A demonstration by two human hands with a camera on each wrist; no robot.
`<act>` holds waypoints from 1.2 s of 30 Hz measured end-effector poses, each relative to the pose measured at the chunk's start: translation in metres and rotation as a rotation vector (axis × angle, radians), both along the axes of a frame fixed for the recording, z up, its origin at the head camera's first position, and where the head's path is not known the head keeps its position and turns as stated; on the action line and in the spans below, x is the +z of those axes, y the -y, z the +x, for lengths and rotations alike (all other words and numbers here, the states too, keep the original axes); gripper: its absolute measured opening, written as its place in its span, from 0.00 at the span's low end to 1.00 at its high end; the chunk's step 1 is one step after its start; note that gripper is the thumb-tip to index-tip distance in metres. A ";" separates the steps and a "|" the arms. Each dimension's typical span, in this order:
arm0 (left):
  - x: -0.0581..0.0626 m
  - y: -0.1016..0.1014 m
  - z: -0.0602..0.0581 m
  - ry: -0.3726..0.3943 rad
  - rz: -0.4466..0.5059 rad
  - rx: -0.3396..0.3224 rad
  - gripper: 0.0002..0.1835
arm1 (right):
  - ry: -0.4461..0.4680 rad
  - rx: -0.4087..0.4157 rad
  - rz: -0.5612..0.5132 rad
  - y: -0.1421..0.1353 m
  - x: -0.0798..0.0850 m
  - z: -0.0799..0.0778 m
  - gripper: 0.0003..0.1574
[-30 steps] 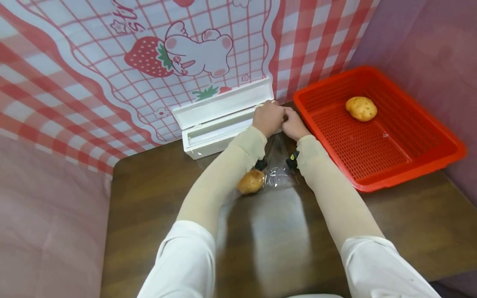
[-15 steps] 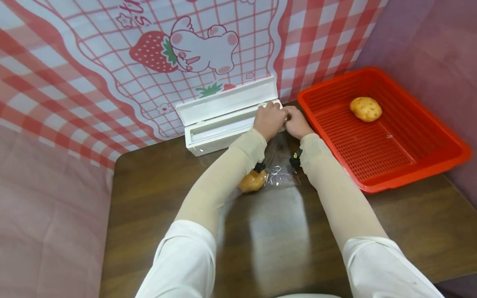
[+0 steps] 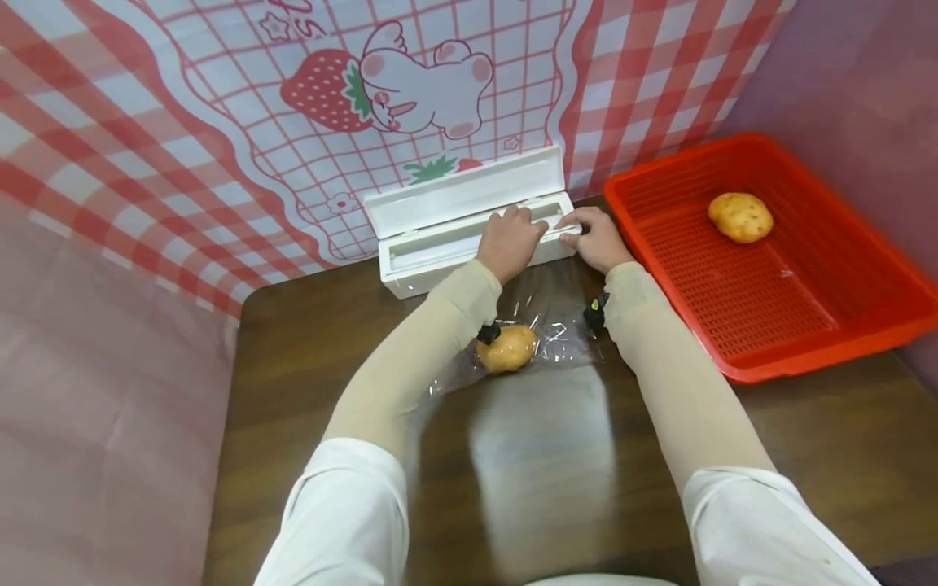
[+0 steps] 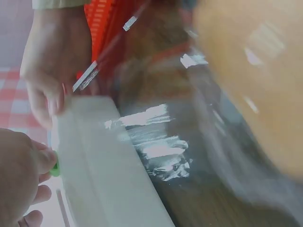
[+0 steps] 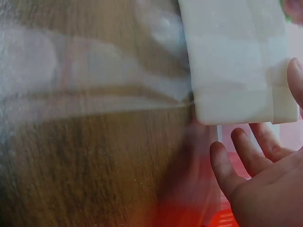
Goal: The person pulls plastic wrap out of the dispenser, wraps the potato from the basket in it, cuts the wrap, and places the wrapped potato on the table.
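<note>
A white cling film box (image 3: 472, 236) stands at the back of the table with its lid up and the roll inside. My left hand (image 3: 509, 244) is over its right half; in the left wrist view its fingers pinch a small green slider (image 4: 55, 164) on the box's edge. My right hand (image 3: 599, 240) holds the box's right end between thumb and index finger, its other fingers spread off the end in the right wrist view. Clear cling film (image 3: 560, 342) runs from the box toward me. A potato (image 3: 507, 348) is at the film, near my left wrist.
At the right stands a red plastic basket (image 3: 828, 358) with another potato (image 3: 740, 216) in it. The wooden table (image 3: 308, 391) extends to the left and front. A checked strawberry-print cloth (image 3: 440, 89) hangs right behind the box.
My hands were together at the box's right end; now the left has moved left along the edge, apart from the right. The potato shows more fully. The view has shifted slightly.
</note>
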State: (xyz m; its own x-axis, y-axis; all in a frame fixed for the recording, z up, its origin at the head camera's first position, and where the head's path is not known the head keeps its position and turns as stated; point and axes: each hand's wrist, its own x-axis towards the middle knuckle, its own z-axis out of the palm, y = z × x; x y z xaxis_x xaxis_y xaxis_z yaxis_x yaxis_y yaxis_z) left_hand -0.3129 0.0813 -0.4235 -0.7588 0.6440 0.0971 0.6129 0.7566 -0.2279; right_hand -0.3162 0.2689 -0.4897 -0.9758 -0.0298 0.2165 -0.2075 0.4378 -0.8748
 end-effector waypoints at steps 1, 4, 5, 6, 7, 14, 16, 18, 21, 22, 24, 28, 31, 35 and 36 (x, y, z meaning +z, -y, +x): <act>0.000 0.007 0.000 0.002 0.002 -0.010 0.16 | 0.004 -0.005 -0.002 -0.001 0.000 0.000 0.11; 0.000 0.029 0.001 0.002 0.008 -0.031 0.14 | 0.014 -0.014 0.002 -0.005 -0.001 0.001 0.10; -0.001 0.037 0.001 -0.001 0.006 -0.036 0.14 | 0.018 -0.016 0.007 -0.006 -0.002 0.002 0.10; -0.002 0.045 0.001 -0.003 0.004 -0.042 0.14 | 0.023 -0.016 0.010 -0.008 -0.003 0.002 0.10; -0.003 0.053 0.002 -0.003 -0.004 -0.047 0.13 | 0.031 -0.019 0.015 -0.010 -0.004 0.003 0.10; -0.004 0.105 0.003 0.015 -0.036 -0.063 0.10 | 0.077 -0.045 0.030 -0.022 -0.004 0.010 0.11; -0.001 0.121 0.004 0.028 -0.040 -0.057 0.10 | 0.080 -0.051 0.033 -0.025 -0.004 0.010 0.12; 0.001 0.137 0.004 0.045 -0.051 -0.050 0.10 | 0.084 -0.055 0.036 -0.026 -0.004 0.010 0.12; 0.002 0.160 0.003 0.076 -0.057 -0.032 0.10 | 0.088 -0.053 0.049 -0.026 -0.004 0.009 0.13; 0.002 0.167 0.003 0.083 -0.059 -0.029 0.09 | 0.089 -0.054 0.052 -0.026 -0.003 0.009 0.13; 0.003 0.180 0.002 0.094 -0.052 -0.028 0.08 | 0.095 -0.052 0.063 -0.025 -0.003 0.010 0.13; 0.005 0.198 0.002 0.081 -0.034 -0.030 0.06 | 0.108 -0.041 0.070 -0.022 -0.001 0.009 0.14; 0.005 0.207 0.004 0.053 -0.017 -0.023 0.06 | 0.119 -0.039 0.067 -0.017 0.001 0.008 0.15; 0.004 0.207 0.014 -0.004 -0.030 0.051 0.09 | 0.132 -0.035 0.044 -0.011 0.004 0.007 0.13; 0.004 0.202 0.021 -0.013 -0.028 0.089 0.11 | 0.138 -0.030 0.039 -0.009 0.004 0.006 0.13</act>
State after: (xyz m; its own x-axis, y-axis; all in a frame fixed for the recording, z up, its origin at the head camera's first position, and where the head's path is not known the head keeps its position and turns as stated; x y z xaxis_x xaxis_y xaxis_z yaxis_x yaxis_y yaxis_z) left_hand -0.2915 -0.1209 -0.4192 -0.8118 0.5769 0.0902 0.5407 0.8010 -0.2570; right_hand -0.3097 0.2781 -0.4855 -0.9968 -0.0060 0.0799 -0.0731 0.4758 -0.8765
